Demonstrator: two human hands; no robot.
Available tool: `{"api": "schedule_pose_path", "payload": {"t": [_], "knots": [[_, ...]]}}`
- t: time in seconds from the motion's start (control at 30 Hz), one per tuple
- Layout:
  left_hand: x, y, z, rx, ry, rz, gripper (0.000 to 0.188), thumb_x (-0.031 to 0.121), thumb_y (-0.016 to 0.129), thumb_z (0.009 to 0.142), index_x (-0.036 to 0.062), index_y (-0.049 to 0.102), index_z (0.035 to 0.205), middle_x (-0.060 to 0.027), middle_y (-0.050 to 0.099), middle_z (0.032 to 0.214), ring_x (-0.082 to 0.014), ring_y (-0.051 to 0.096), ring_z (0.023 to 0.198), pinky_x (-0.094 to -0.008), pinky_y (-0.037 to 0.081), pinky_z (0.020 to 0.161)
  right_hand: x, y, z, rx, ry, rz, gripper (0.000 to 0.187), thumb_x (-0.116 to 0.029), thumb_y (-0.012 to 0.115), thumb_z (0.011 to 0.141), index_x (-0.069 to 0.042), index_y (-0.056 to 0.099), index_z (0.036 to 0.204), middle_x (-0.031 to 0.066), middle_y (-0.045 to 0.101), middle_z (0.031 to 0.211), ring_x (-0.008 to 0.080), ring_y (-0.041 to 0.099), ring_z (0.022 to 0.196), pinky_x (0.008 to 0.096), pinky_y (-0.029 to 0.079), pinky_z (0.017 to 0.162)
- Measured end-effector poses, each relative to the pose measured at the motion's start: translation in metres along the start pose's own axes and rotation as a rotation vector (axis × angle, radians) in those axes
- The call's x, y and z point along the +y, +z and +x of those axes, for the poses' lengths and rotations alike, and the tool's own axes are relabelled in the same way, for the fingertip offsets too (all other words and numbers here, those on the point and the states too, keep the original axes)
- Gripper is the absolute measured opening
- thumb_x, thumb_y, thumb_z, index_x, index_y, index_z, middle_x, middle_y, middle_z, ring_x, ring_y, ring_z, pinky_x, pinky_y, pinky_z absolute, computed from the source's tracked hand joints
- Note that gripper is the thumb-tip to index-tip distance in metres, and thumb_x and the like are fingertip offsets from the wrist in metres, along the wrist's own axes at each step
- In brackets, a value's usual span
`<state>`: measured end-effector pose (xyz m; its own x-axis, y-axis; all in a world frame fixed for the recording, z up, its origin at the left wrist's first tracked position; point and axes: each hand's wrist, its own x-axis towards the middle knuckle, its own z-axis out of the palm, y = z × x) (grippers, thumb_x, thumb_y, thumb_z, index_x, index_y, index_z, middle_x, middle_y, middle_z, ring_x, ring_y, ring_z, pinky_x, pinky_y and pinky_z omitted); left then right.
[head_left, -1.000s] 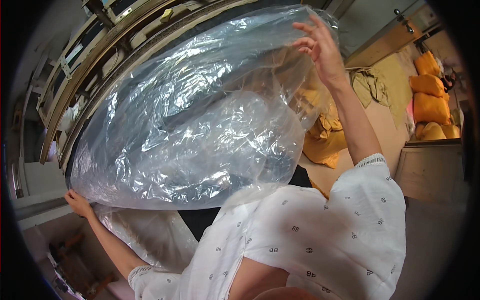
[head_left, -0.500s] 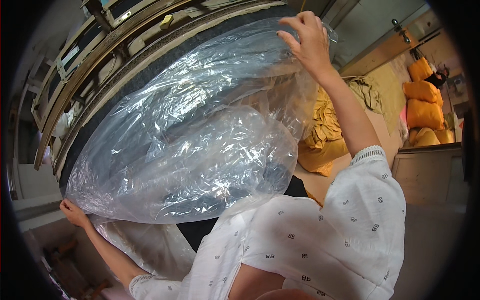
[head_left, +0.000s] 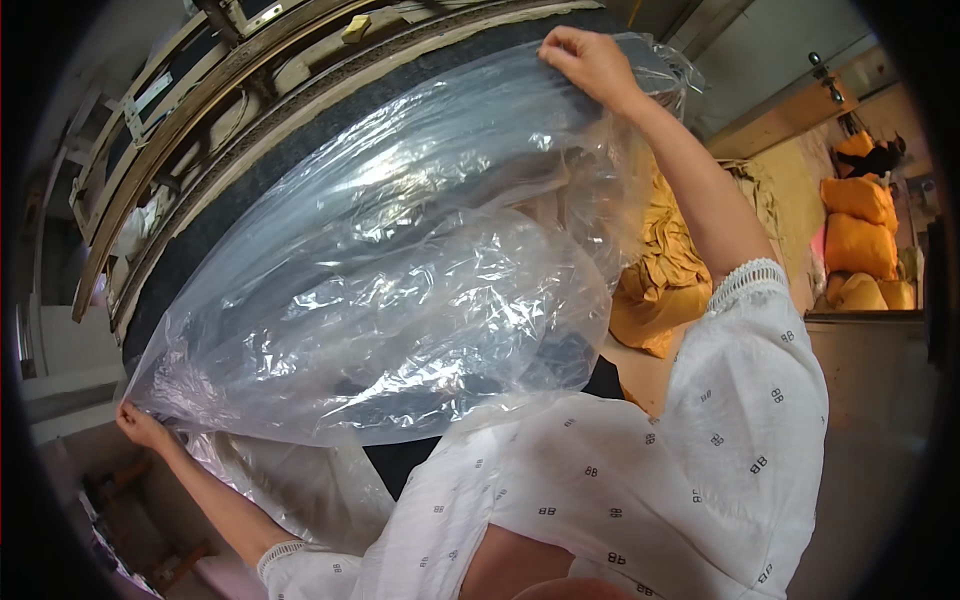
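Note:
A large sheet of clear plastic film, creased and shiny, spreads over a dark work surface. My left hand pinches the film's gathered corner at the near left. At the far side, my right hand has its fingers closed on the film's far edge. Between the two hands the far edge is drawn fairly straight, while the middle lies in loose folds. Part of the film reaches my white patterned shirt, and more of it hangs below my left forearm. Whether the film is one layer or several, I cannot tell.
Along the far side runs a wooden and metal frame with a small yellow block on it. Yellow cloth is heaped to the right. Beyond, orange bundles are stacked near a wooden beam.
My right hand has moved slightly left and its spread fingers have closed on the film. The far edge is pulled tauter. My left hand keeps its corner, and the view has shifted a little.

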<state>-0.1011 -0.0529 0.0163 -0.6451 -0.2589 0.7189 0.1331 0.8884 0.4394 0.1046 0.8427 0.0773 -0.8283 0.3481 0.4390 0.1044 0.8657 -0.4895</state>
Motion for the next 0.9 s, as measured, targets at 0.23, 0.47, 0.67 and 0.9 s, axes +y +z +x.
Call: {"api": "schedule_pose_path", "payload": {"t": [0.23, 0.47, 0.67, 0.9], "knots": [[0.025, -0.095, 0.004, -0.198, -0.550, -0.732, 0.026, 0.020, 0.060, 0.089, 0.0062, 0.055, 0.110, 0.0003, 0.058, 0.097, -0.0079, 0.052, 0.086, -0.0205, 0.042, 0.071, -0.011, 0.009, -0.013, -0.026, -0.128, 0.003, 0.021, -0.025, 0.063, 0.079, -0.004, 0.061, 0.082, 0.0065, 0.057, 0.070, 0.0181, 0.053, 0.061, 0.0295, 0.042, 0.059], [0.062, -0.200, -0.025, -0.314, -0.531, -0.632, 0.030, 0.020, 0.061, 0.088, 0.0061, 0.054, 0.114, -0.0020, 0.057, 0.104, -0.0110, 0.053, 0.093, -0.0221, 0.042, 0.081, -0.020, 0.019, -0.011, -0.167, -0.093, 0.058, 0.025, -0.031, 0.061, 0.076, -0.006, 0.058, 0.074, 0.0087, 0.058, 0.068, 0.0276, 0.056, 0.067, 0.0365, 0.042, 0.061], [0.021, -0.249, -0.041, -0.445, -0.550, -0.629, 0.030, 0.021, 0.061, 0.088, 0.0069, 0.054, 0.113, -0.0017, 0.058, 0.102, -0.0110, 0.054, 0.093, -0.0224, 0.042, 0.083, -0.019, 0.020, -0.012, -0.208, -0.079, 0.102, 0.023, -0.029, 0.063, 0.076, -0.009, 0.057, 0.083, 0.0063, 0.056, 0.067, 0.0240, 0.054, 0.066, 0.0347, 0.042, 0.060], [0.044, -0.224, -0.070, -0.467, -0.588, -0.603, 0.031, 0.023, 0.059, 0.089, 0.0077, 0.053, 0.115, 0.0019, 0.057, 0.095, -0.0059, 0.051, 0.083, -0.0193, 0.041, 0.073, -0.003, 0.031, 0.003, -0.237, -0.192, 0.270, 0.019, -0.021, 0.068, 0.076, -0.011, 0.060, 0.090, 0.0024, 0.049, 0.072, 0.0145, 0.048, 0.068, 0.0282, 0.041, 0.063]]}}
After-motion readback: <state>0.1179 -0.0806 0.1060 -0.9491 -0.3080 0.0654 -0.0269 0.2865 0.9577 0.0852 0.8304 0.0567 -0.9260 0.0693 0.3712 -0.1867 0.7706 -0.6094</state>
